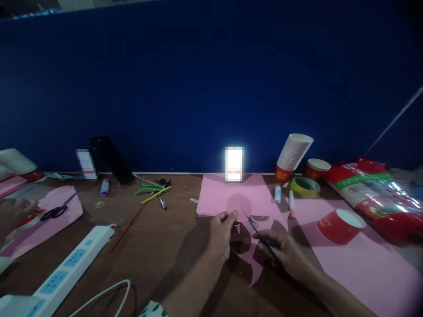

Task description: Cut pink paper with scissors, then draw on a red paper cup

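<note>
My left hand (222, 233) is closed in a pinch on the edge of a round piece of pink paper (238, 203), which looks nearly the same colour as the sheets behind it. The fingers of my right hand (280, 250) are wrapped round dark scissors (255, 226). Their narrow blades point up and left, beside the round piece. I cannot tell whether the blades touch the paper. Below and between my hands lie curved pink paper scraps (255, 269) on the brown table. A stack of pink paper (211, 198) lies just beyond my left hand.
Right: a red paper cup (339, 226) on pink paper (366, 264), stacked cups (294, 152), yellow tape (306, 187), a marker (291, 204) and a red plastic bag (357, 176). Left: a power strip (66, 268), straws (148, 191) and another person's hand (16, 213) near scissors (54, 213). A lit phone (234, 163) stands behind.
</note>
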Action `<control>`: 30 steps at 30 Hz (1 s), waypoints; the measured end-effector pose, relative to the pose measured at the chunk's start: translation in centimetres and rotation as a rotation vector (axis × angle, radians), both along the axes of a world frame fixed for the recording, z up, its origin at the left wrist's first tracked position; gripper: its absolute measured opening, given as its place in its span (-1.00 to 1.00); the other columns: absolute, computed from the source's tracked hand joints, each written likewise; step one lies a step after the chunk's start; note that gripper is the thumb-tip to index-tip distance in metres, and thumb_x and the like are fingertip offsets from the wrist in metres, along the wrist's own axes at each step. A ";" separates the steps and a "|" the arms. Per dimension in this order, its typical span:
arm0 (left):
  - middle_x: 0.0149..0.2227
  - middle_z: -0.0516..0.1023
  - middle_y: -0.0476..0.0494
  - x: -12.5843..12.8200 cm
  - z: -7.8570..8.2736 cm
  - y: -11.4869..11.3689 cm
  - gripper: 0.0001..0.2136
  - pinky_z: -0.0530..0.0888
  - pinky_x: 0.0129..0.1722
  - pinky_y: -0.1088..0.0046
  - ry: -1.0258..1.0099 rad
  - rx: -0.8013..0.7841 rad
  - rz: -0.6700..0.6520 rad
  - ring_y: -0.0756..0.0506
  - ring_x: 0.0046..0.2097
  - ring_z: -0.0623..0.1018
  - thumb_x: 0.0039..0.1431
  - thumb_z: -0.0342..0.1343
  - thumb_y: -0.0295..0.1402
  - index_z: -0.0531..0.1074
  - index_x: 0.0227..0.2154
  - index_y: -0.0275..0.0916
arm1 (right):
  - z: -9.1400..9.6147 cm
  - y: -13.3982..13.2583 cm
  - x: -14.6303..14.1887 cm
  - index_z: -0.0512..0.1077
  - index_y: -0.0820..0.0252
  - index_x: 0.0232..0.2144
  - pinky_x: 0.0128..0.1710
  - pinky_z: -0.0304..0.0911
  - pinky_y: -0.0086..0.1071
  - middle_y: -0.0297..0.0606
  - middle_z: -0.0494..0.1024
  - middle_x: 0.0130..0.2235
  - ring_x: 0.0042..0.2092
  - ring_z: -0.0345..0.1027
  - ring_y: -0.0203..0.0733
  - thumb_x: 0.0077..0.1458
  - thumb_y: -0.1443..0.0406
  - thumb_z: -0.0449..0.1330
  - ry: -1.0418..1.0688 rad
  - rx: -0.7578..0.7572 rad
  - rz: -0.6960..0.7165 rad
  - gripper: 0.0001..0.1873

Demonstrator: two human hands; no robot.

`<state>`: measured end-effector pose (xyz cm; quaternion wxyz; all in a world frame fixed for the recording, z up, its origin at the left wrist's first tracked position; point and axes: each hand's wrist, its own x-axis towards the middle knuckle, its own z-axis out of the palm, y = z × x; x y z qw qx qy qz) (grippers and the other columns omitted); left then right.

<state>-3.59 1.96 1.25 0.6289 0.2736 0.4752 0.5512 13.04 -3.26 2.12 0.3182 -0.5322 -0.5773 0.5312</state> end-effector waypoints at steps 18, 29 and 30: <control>-0.56 0.37 0.08 -2.6 0.0 2.2 -0.63 0.35 -0.50 0.62 -0.029 0.012 0.195 0.07 -0.46 0.45 -0.31 0.34 -0.17 0.32 -0.53 -0.27 | 1.6 0.1 1.8 0.47 0.01 -0.21 -0.38 0.18 -0.42 -0.35 0.57 -0.35 -0.34 0.41 -0.18 -0.09 0.35 0.14 -0.706 0.330 0.144 -0.68; -0.63 0.31 0.10 -4.9 -1.4 4.3 -0.78 0.28 -0.60 0.57 0.300 0.096 0.098 0.08 -0.60 0.33 -0.18 0.20 -0.24 0.32 -0.61 -0.27 | 5.6 -1.6 1.2 0.42 -0.01 0.02 -0.12 0.25 -0.39 -0.32 0.55 -0.05 -0.08 0.41 -0.13 -0.16 0.46 0.17 -0.530 0.305 0.453 -0.38; -0.64 0.31 0.10 -5.2 -1.6 4.5 -0.80 0.27 -0.61 0.57 0.354 0.118 0.087 0.07 -0.61 0.33 -0.17 0.19 -0.25 0.35 -0.60 -0.28 | 5.9 -2.1 0.9 0.41 0.00 0.02 -0.15 0.25 -0.42 -0.32 0.56 -0.07 -0.10 0.42 -0.15 -0.14 0.47 0.16 -0.522 0.284 0.473 -0.38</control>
